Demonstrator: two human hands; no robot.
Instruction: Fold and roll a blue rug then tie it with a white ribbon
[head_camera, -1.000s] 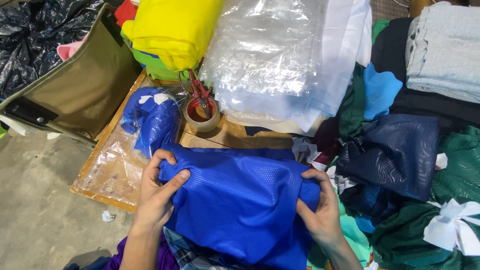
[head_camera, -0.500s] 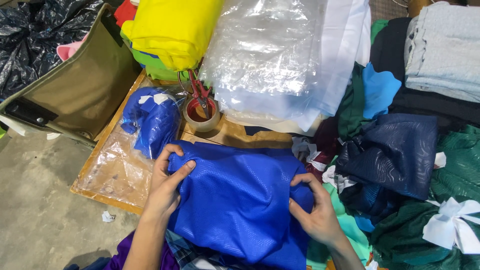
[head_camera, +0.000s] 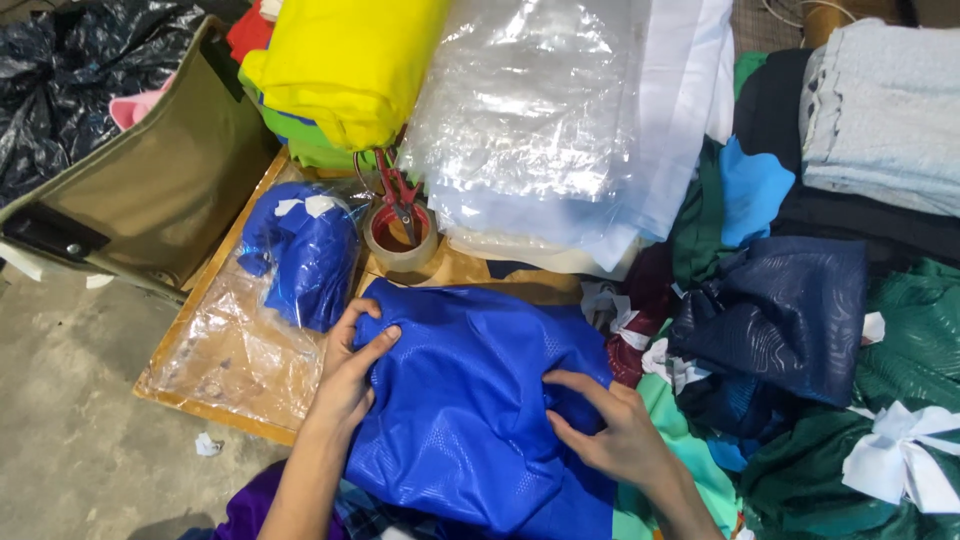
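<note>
— Two hands are working one piece of cloth. Starting at the far left, what is lying there?

— A black plastic sheet (head_camera: 60, 80) is bunching in the top corner, and an olive canvas bag (head_camera: 150, 190) is leaning beside it. Next to that, a wooden board (head_camera: 215, 415) is carrying clear plastic film and a bagged blue garment (head_camera: 300, 250).

— And the left hand?

— The left hand (head_camera: 350, 375) is gripping the left edge of the blue mesh fabric (head_camera: 470, 400), fingers curling over the edge and thumb pressing on top, so it is clamping on the cloth.

— Where is that fabric sitting?

— It is lying low in the middle, partly on the board, in front of a tape roll (head_camera: 400, 240) with red-handled scissors (head_camera: 400, 190) resting on it.

— What is piling up behind?

— A yellow folded cloth (head_camera: 340, 60) and a stack of clear plastic bags (head_camera: 540, 110).

— The right hand?

— The right hand (head_camera: 610, 435) is pressing on the fabric's right part, fingers slightly apart and bent, pinching a fold.

— Further right?

— A dark navy garment (head_camera: 780, 310), green fabric with a white bow (head_camera: 900, 450), and grey folded cloth (head_camera: 880, 110) at the top.
</note>
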